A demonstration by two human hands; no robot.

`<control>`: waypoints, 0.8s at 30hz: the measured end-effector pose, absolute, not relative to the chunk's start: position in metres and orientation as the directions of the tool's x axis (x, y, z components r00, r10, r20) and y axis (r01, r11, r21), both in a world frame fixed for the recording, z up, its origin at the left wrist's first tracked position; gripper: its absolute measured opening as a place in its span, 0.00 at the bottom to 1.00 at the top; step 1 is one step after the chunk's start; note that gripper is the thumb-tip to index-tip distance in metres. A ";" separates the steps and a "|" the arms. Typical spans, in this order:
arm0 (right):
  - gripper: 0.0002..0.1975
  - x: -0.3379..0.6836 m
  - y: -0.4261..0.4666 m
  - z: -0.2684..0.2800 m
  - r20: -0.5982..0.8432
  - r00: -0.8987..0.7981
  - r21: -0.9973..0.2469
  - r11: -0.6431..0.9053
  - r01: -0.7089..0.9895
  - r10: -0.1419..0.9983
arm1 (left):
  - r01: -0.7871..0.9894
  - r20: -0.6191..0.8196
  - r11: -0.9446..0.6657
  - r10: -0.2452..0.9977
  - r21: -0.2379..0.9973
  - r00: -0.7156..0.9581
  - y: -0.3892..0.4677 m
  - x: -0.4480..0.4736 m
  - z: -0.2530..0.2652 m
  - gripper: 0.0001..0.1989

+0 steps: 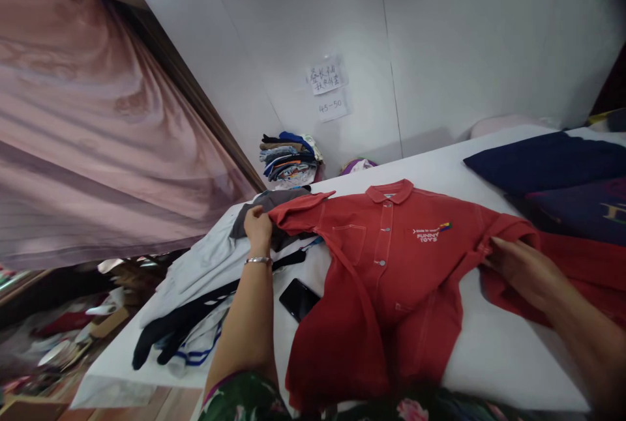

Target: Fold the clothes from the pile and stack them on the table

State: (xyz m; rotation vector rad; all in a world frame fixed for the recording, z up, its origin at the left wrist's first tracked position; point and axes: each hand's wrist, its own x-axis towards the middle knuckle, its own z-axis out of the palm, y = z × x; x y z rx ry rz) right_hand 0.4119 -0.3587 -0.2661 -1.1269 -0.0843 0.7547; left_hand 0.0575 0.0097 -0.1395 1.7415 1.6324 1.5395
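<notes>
A red button-up shirt jacket (362, 245) with white chest lettering is spread on the white table (508, 356), collar away from me, its lower front hanging toward my body. My left hand (258, 225) is closed on the end of its left-lying sleeve. On the other side, my right hand (513, 264) grips the jacket near the other sleeve; its fingertips are partly hidden by cloth. A black phone (299, 299) lies on the table beside the jacket's edge.
A folded clothes stack (289, 159) stands by the wall. Grey and white garments (200, 271) lie at the left, dark blue clothing (548, 160) at the right. A pink curtain (98, 121) hangs left. Paper notes (330, 88) are stuck on the wall. Cluttered items (63, 336) cover the floor.
</notes>
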 end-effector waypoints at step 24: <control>0.16 0.549 -0.216 -0.266 -0.142 0.846 -0.896 -0.430 0.111 0.513 | 0.713 0.082 -0.618 0.772 0.331 0.630 0.057 0.234 -0.237 0.18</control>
